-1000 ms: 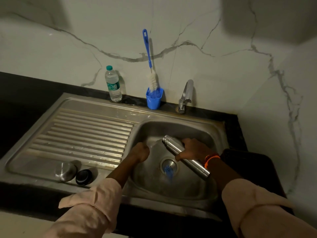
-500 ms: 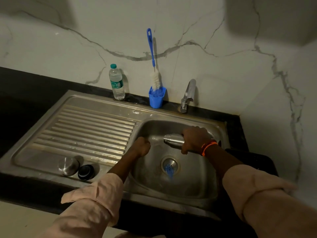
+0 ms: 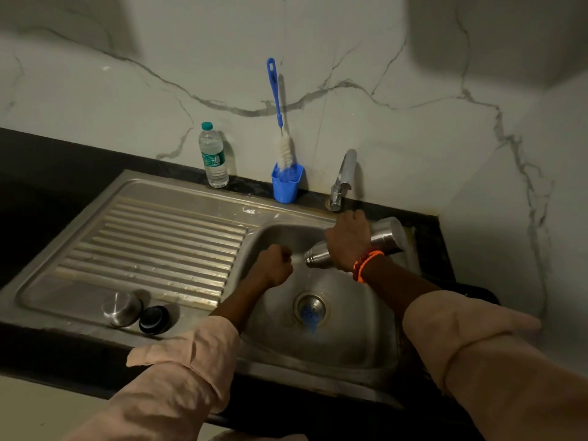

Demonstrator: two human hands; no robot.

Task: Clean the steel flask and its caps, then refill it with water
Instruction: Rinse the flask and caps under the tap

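So from the head cam: the right hand [image 3: 348, 240] is wrapped round the middle of the flask [image 3: 383, 235], holding it sideways over the sink [image 3: 359, 351] with its open mouth pointing left, just below the tap [image 3: 342, 179]. The left hand [image 3: 276, 265] is curled into a fist right next to the mouth, but I can't tell if it's holding anything. The steel cap [image 3: 121, 308] and black cap [image 3: 155, 319] are sitting side by side on the drainboard's front edge, well away from the hands. The brush [image 3: 284, 151] is standing in its blue cup [image 3: 285, 184] at the back, beside a water bottle [image 3: 213, 155]. What could go wrong, I reckon: wet steel is slippery, so the flask could slide out and bang into the basin, and the caps are close enough to the desk edge that a sleeve could knock them off.
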